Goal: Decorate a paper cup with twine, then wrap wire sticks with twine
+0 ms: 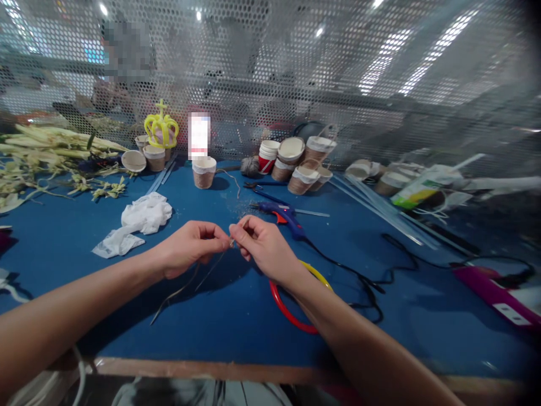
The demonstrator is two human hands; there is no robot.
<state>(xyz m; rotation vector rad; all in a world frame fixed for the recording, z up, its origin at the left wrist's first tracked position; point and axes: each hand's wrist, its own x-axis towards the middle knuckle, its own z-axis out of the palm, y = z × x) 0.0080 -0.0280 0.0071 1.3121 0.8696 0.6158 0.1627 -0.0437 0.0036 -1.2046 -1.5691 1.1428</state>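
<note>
Thin brown twine point(174, 294) runs between my two hands over the middle of the blue table, its loose ends trailing down to the left. My left hand point(192, 246) pinches it between thumb and fingertips. Close beside it, almost touching, my right hand point(262, 243) is also closed on the twine; a small knot or twist shows between the fingertips. Beyond my right hand lies a blue glue gun point(284, 214) with an orange trigger. A twine-wrapped cup with a white lace rim point(204, 173) stands further back, a strand of twine at its side.
Crumpled white lace point(147, 213) lies left of my hands. A red and yellow ring point(282, 307) sits under my right forearm. Several wrapped cups point(303, 179), glue sticks point(372, 206), pliers point(270, 192) and a purple power strip point(492, 290) are around. A perforated metal screen point(253, 90) closes the back.
</note>
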